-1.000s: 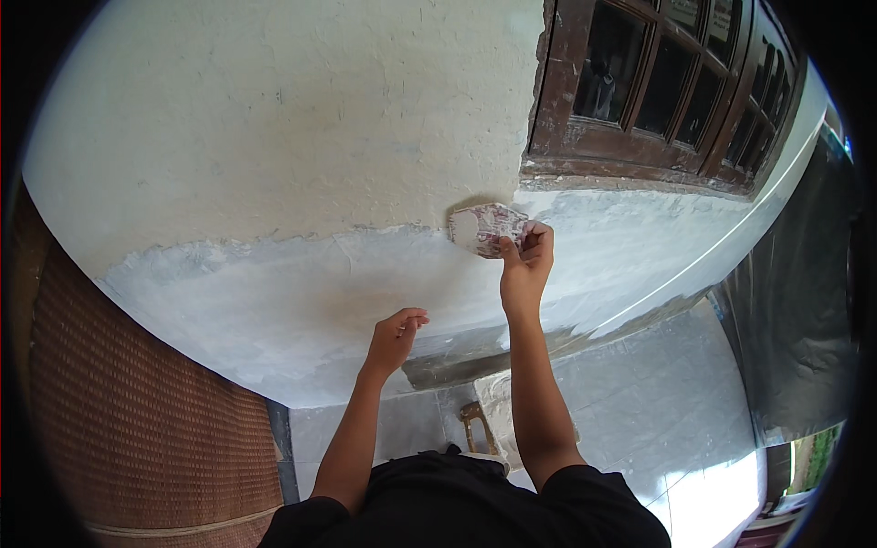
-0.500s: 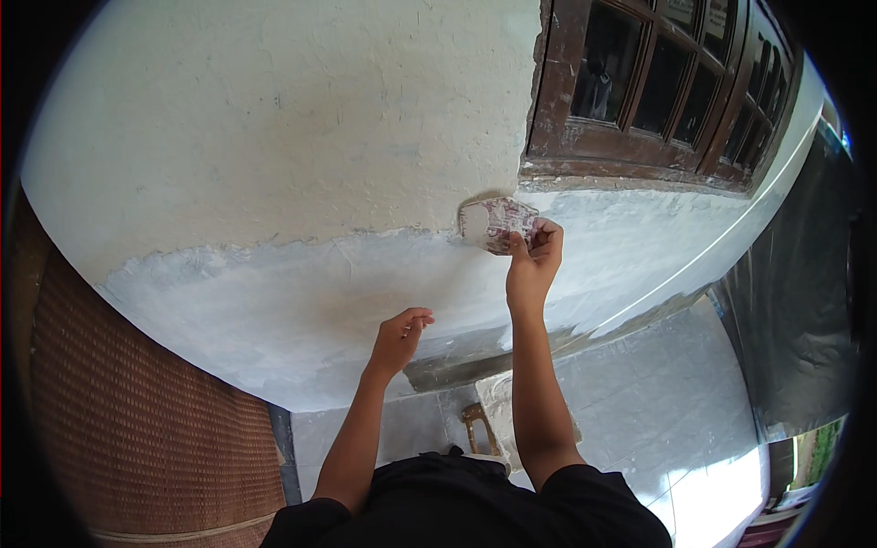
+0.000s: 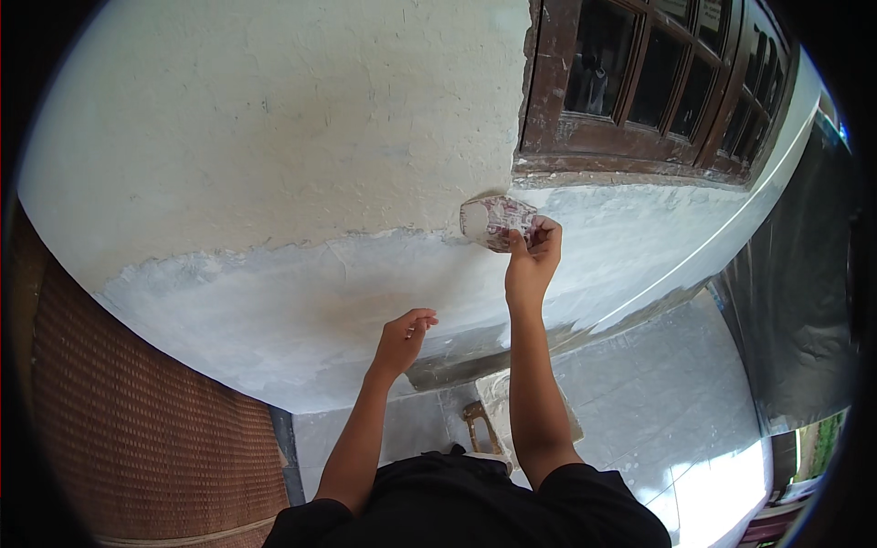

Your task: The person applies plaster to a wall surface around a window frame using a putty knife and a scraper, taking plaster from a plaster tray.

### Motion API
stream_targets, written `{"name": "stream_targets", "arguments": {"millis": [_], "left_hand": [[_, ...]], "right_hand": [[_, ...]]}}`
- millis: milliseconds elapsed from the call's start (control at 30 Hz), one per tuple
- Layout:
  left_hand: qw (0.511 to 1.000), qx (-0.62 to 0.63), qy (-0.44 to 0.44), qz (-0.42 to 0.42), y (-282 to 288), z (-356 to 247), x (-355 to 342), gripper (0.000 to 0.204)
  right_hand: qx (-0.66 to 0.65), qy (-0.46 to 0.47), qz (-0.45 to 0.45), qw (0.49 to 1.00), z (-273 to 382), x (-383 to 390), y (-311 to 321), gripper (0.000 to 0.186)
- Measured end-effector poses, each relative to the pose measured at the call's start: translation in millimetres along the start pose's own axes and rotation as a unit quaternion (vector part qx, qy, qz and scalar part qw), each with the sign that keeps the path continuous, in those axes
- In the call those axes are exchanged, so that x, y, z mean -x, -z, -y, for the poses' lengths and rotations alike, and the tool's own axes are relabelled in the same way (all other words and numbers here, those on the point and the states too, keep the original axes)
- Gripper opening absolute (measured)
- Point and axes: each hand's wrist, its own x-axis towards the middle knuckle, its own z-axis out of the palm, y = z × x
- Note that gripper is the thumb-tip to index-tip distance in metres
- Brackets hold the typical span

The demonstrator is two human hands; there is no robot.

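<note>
My right hand (image 3: 530, 265) pinches a flat, angular scraper (image 3: 484, 221) with white and maroon smears, pressed to the wall just below the window's lower left corner, on the ragged seam between the cream upper wall (image 3: 274, 137) and a whitish, patchy lower band (image 3: 301, 301). My left hand (image 3: 403, 339) hangs lower and to the left, near that band, its fingers loosely bent and apart with nothing in them. Whether it touches the wall I cannot tell.
A brown wooden window (image 3: 621, 137) is at the upper right, a woven mat (image 3: 137, 402) at the left, dark sheeting (image 3: 786, 320) at the right. Grey floor tiles (image 3: 630, 384) lie below; a pale slab (image 3: 566, 420) and a yellowish stool-like object (image 3: 480, 425) sit behind my forearms.
Over the last second my right hand and scraper have shifted slightly up and right along the seam. My left hand has moved slightly right, with its fingers still loosely bent.
</note>
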Motion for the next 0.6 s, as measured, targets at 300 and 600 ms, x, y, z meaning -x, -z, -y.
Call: {"name": "stream_targets", "arguments": {"millis": [300,600], "left_hand": [[0.999,-0.001,-0.009,0.033,-22,9,-2,0.023],[0.992,0.008,0.055,0.117,-71,30,3,0.024]], "right_hand": [[-0.043,-0.038,0.058,0.997,-7,15,16,0.027],[-0.025,-0.155,-0.023,0.987,-29,61,96,0.029]]}}
